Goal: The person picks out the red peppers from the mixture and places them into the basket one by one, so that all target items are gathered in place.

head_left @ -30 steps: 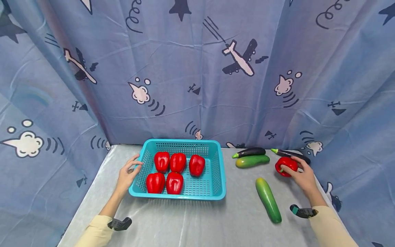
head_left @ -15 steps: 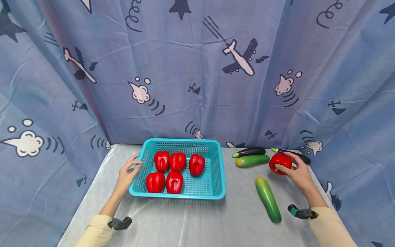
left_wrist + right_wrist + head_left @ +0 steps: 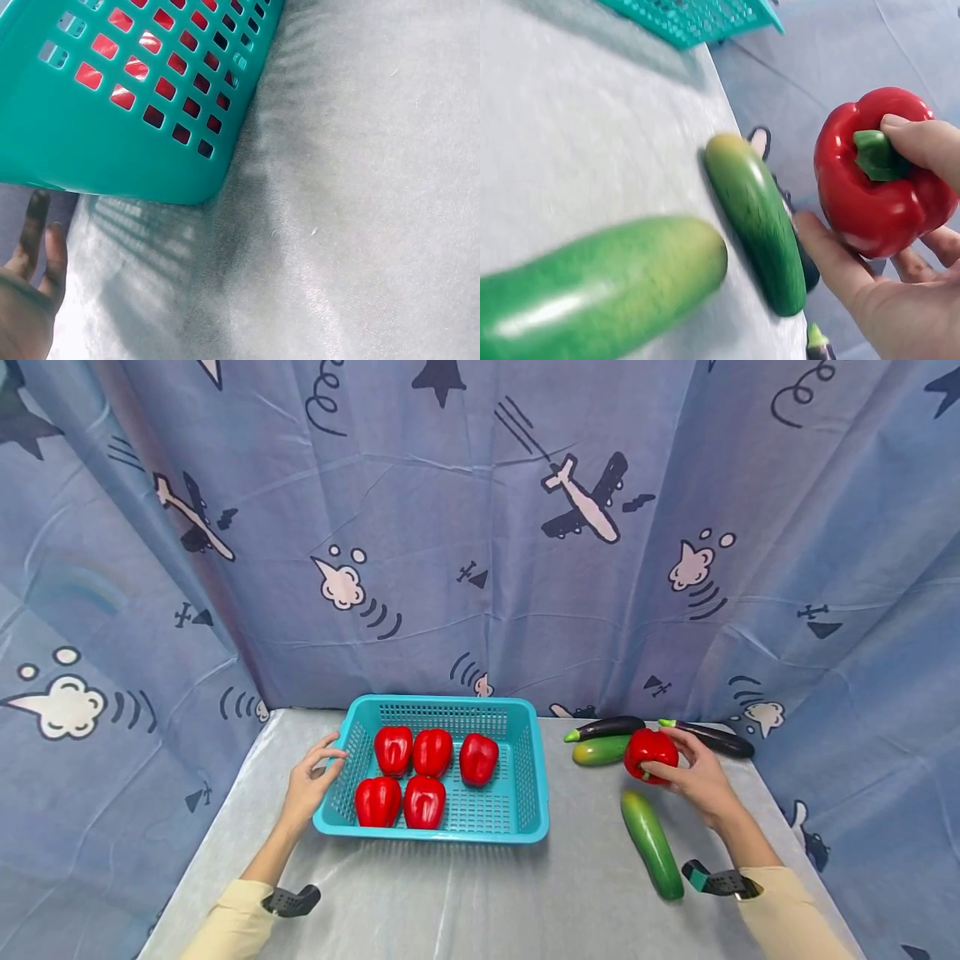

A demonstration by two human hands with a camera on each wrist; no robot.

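My right hand (image 3: 699, 781) grips a red bell pepper (image 3: 649, 755), with the thumb beside its green stem (image 3: 880, 156) in the right wrist view. The pepper overlaps the end of a green cucumber (image 3: 600, 751) in the head view. At the left side of a turquoise basket (image 3: 431, 837), my left hand (image 3: 309, 783) has its fingers extended, fingertips right at the rim. Several red bell peppers (image 3: 424, 802) lie in the basket, mostly toward its left. In the left wrist view, two fingers (image 3: 55, 259) show near the basket's corner.
A second cucumber (image 3: 651, 845) lies in front of the right hand's pepper. Two dark eggplants (image 3: 611, 727) lie at the back, one behind the first cucumber, the other (image 3: 712, 740) farther right. A patterned blue curtain (image 3: 420, 568) stands behind the grey-covered table (image 3: 450, 902).
My right hand has carried the bell pepper to the left, from near the right eggplant to the first cucumber's end. The left hand has stayed still.
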